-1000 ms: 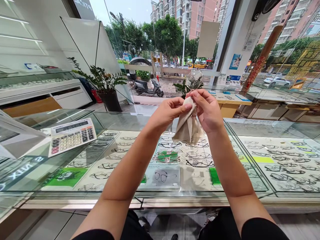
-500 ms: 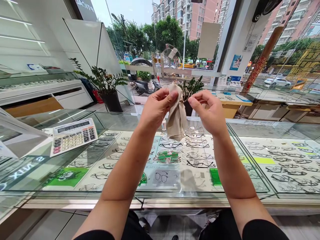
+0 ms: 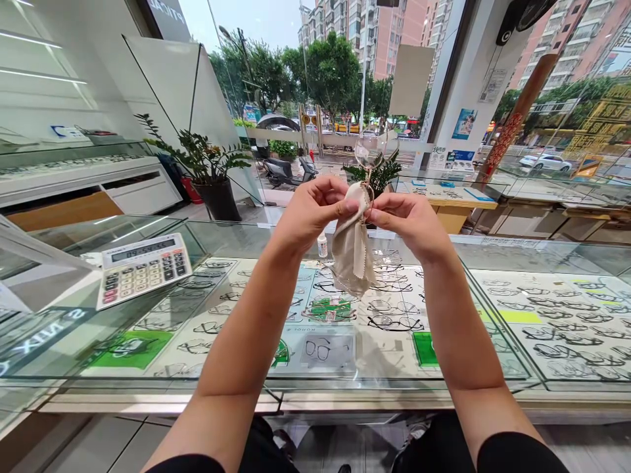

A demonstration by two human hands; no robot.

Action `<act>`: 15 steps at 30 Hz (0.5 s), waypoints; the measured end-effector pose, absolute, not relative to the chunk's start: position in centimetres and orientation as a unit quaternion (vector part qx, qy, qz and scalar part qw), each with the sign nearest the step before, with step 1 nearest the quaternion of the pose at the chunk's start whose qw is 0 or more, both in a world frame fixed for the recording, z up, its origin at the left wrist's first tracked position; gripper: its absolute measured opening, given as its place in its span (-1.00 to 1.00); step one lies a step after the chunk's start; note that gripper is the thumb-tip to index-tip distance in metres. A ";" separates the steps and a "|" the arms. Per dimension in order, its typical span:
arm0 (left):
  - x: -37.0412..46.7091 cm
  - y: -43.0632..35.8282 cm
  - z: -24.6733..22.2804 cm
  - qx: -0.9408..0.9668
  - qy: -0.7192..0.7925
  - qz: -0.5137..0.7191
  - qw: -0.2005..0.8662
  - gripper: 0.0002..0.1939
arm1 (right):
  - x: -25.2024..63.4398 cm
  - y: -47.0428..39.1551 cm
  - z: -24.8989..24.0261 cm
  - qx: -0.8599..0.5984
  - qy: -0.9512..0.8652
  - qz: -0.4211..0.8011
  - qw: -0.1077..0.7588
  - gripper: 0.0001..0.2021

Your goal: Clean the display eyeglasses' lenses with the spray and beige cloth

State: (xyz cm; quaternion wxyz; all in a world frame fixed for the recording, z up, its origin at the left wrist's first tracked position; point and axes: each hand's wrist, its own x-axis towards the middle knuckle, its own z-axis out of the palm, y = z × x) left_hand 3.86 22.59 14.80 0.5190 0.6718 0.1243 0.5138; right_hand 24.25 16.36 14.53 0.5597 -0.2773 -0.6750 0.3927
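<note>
Above the glass counter, my left hand [image 3: 315,213] pinches a beige cloth [image 3: 352,246] between thumb and fingers, and the cloth hangs down. A pair of thin-framed glasses [image 3: 371,154] rises from between the hands, its lenses clear and hard to see against the window. My right hand [image 3: 409,220] is closed on the thin frame at the cloth's right edge. The cloth covers part of the frame. A small white bottle [image 3: 322,245] stands behind the cloth, near my left hand.
A calculator [image 3: 145,268] lies on the counter at the left. Rows of spectacles [image 3: 394,322] sit under the glass counter [image 3: 315,386]. Potted plants [image 3: 219,194] stand beyond it, before a large window. A white panel leans at the far left.
The glasses have turned and shifted right and down, their lenses now further right. My right hand has moved left, closer to my left hand. The cloth hangs lower.
</note>
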 end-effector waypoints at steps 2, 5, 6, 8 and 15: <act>4.0 22.5 14.8 0.672 0.127 0.512 0.520 -0.40 | 24.5 16.7 14.3 -0.283 -0.689 0.374 0.553 -0.69; 4.1 22.3 14.7 0.678 0.137 0.514 0.507 -0.38 | 24.6 16.9 14.1 -0.294 -0.713 0.326 0.547 -0.68; 4.1 22.4 14.7 0.681 0.139 0.515 0.502 -0.39 | 24.6 16.9 14.1 -0.296 -0.720 0.310 0.546 -0.67; 4.0 22.5 14.6 0.684 0.138 0.516 0.496 -0.40 | 24.5 16.7 14.3 -0.301 -0.730 0.275 0.549 -0.67; 3.4 23.0 14.7 0.713 0.161 0.463 0.502 -0.46 | 24.2 16.0 14.3 -0.362 -0.707 0.064 0.604 -0.81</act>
